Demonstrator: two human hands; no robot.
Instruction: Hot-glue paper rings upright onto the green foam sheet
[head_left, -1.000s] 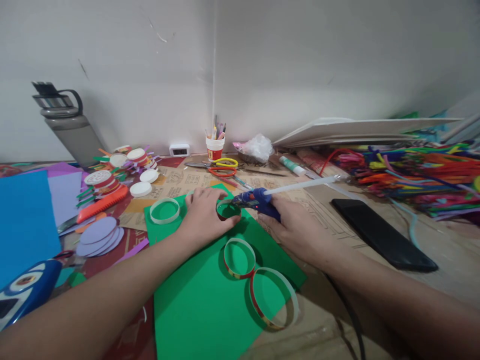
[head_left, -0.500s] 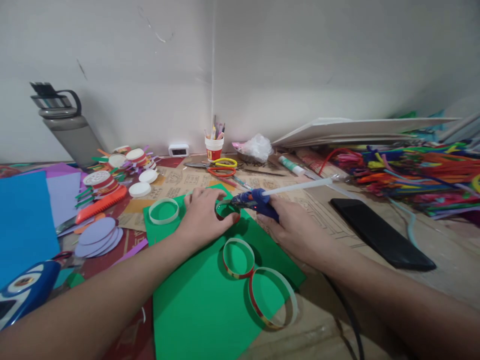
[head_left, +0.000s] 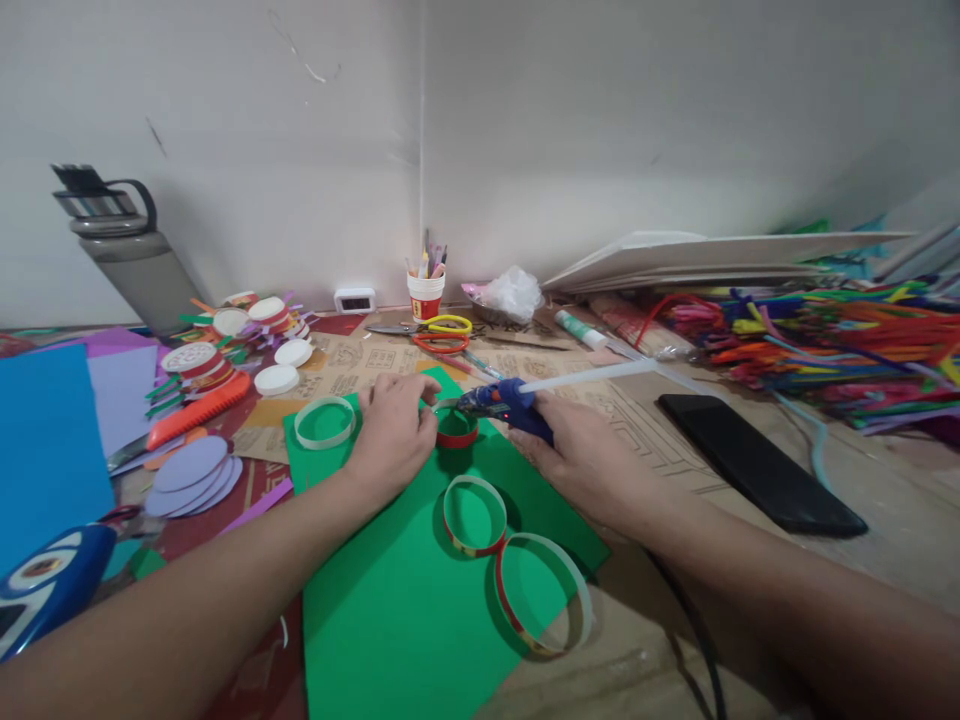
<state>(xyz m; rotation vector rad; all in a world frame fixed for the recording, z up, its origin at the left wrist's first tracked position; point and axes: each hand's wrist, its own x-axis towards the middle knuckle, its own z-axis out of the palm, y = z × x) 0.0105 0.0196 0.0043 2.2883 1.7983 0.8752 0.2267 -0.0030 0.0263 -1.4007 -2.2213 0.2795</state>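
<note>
My right hand point(head_left: 574, 440) is wrapped round a blue glue gun point(head_left: 510, 402), with a long white glue stick point(head_left: 592, 376) poking out of its back. The gun's nozzle is at the rim of a small red paper ring point(head_left: 457, 430) on a green sheet point(head_left: 390, 600). Just left of that ring, my left hand point(head_left: 394, 430) rests on the sheet with bent fingers; whether its fingertips hold anything is hidden. A pale ring point(head_left: 325, 424) lies left of it. Nearer to me are two red-and-white rings, a smaller point(head_left: 475, 516) and a larger point(head_left: 544, 595), touching each other.
A black phone point(head_left: 757, 465) and coloured pipe cleaners point(head_left: 847, 340) lie at right. Scissors point(head_left: 442, 330) and a cup of pens point(head_left: 426, 295) stand behind. At left are a bottle point(head_left: 139, 260), an orange cutter point(head_left: 199, 410), purple discs point(head_left: 191, 480) and blue paper point(head_left: 52, 450).
My left thumb has drawn back from the small red ring, uncovering its front. The glue gun remains at the ring's rim.
</note>
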